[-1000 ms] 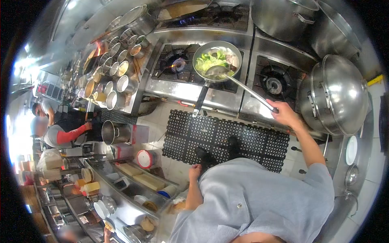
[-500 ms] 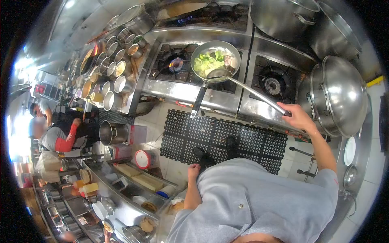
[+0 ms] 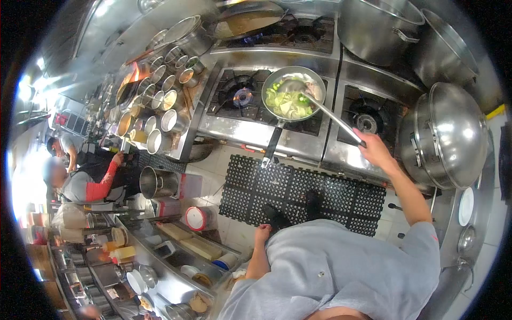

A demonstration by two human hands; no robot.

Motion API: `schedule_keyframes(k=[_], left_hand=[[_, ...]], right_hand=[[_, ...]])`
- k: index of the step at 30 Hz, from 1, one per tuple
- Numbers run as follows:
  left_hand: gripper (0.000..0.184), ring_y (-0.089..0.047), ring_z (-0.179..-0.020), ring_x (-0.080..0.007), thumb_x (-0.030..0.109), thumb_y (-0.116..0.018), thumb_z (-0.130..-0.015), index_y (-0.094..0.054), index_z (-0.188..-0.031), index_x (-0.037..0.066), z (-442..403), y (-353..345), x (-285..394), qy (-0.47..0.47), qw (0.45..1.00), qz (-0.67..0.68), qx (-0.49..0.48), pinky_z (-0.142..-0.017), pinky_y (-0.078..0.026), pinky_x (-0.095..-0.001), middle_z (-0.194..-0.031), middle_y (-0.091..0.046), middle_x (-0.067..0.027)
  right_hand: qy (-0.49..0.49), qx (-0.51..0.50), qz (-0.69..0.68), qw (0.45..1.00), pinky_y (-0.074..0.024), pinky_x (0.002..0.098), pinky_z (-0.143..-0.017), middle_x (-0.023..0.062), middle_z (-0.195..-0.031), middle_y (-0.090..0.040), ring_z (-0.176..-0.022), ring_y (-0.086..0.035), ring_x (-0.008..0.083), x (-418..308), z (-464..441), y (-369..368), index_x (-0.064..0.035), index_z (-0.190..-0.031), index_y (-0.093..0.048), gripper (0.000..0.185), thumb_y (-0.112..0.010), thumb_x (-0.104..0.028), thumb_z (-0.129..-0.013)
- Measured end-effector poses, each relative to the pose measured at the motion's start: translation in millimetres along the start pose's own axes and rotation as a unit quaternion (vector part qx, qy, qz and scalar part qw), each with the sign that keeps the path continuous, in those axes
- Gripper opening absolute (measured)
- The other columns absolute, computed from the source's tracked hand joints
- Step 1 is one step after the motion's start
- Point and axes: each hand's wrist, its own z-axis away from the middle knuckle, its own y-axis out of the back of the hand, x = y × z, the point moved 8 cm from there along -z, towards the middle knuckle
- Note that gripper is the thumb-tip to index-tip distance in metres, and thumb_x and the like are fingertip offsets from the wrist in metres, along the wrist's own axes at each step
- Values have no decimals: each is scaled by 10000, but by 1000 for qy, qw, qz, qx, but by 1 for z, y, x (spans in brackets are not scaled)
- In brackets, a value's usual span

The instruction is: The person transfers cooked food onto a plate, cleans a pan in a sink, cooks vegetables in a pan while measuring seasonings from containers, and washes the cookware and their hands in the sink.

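Nearest the body, the left hand [image 3: 262, 233] hangs beside the grey shirt [image 3: 336, 261], its fingers curled into a loose fist with nothing visible in them; farther out, the right hand [image 3: 375, 151] has its fingers wrapped round the dark end of a long metal ladle [image 3: 332, 116], with no open gap showing; the shaft looks stiff and fairly light, though its length should make a loaded bowl feel heavier, so the far end of the handle, well away from the heat, is the sensible place to hold.

Beyond, the black grip [image 3: 272, 144] of the pan [image 3: 295, 73] points back toward the person, free of either hand; that grip is the place to take hold, as the metal body is likely hot, and heavy at the front when full; the pan sits over a burner on the stove surface [image 3: 234, 128], just beside a lit burner [image 3: 242, 97]; inside it, the ladle's bowl is among green vegetables [image 3: 290, 105], probably soft, wet and slippery, easily bruised by a hard press; farthest back stands a large steel pot [image 3: 373, 37].
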Motion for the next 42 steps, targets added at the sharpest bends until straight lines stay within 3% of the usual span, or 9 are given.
schedule_keyframes(k=[14, 16, 20, 22, 24, 31, 35, 39, 42], left_hand=[[165, -614, -676, -139, 146, -598, -843, -678, -866, 4, -6, 9, 24, -28, 998, 60, 16, -627, -490, -272, -743, -668, -56], [167, -614, -675, -136, 153, -604, -838, -683, -862, 8, -5, 11, 14, -12, 997, 75, 23, -625, -490, -272, -743, -671, -56], [184, -615, -684, -126, 170, -608, -846, -682, -880, 5, -12, 11, 9, 29, 999, 37, 4, -618, -488, -273, -747, -676, -49], [183, -617, -688, -130, 166, -598, -856, -678, -894, 5, -16, 5, 15, 22, 999, 41, -16, -620, -490, -273, -767, -677, -48], [183, -620, -693, -134, 163, -589, -867, -674, -908, 6, -20, 0, 21, 17, 998, 43, -35, -622, -492, -273, -787, -678, -48], [227, -627, -703, -138, 185, -603, -896, -635, -1003, -13, -6, -7, 49, 45, 993, 91, -58, -639, -516, -258, -846, -673, -72], [237, -632, -702, -140, 186, -608, -887, -641, -994, -23, -39, -17, -4, -7, 994, 69, -87, -647, -518, -264, -810, -675, -82], [223, -643, -699, -150, 165, -605, -863, -660, -944, -35, -22, 0, 12, 17, 993, 111, -27, -659, -520, -281, -782, -685, -91], [220, -649, -706, -157, 147, -601, -853, -661, -941, -45, -25, -3, -12, 11, 997, 77, -25, -671, -517, -284, -792, -691, -98]], right_hand=[[-3, 19, 185, 983, -514, 438, -741, 134, -1011, -531, -793, -599, 336, 22, -17, -11, -234, -1387, -446, 663, -497, 52, -791], [66, 63, 28, 995, -502, 404, -768, 152, -920, -576, -801, -597, 343, 19, 5, -4, -224, -1391, -446, 662, -569, 16, -786], [-221, -82, -368, 899, -485, 353, -741, 116, -900, -676, -735, -580, 192, -6, 56, -30, -135, -1407, -412, 615, -607, -15, -836], [-212, -96, -355, 905, -485, 347, -725, 135, -849, -657, -699, -560, 199, 10, 55, -47, -137, -1408, -412, 629, -616, -22, -824], [25, 29, -93, 995, -474, 356, -722, 151, -795, -601, -686, -550, 238, 5, 43, -40, -141, -1408, -413, 632, -612, -34, -817], [-58, 160, -71, 983, -456, 354, -755, 196, -917, -611, -799, -581, 328, 20, 11, -60, -102, -1398, -416, 615, -612, -65, -816], [-170, 53, -193, 965, -474, 345, -792, 196, -898, -635, -822, -622, 291, 16, -16, -72, -115, -1412, -402, 627, -626, -86, -827], [4, 172, -130, 976, -462, 387, -806, 195, -953, -614, -852, -603, 304, 43, -30, -71, -118, -1403, -416, 603, -606, -68, -833], [-58, 132, -78, 986, -453, 414, -795, 194, -964, -589, -864, -582, 334, 25, -43, -64, -109, -1401, -410, 591, -588, -64, -840]])
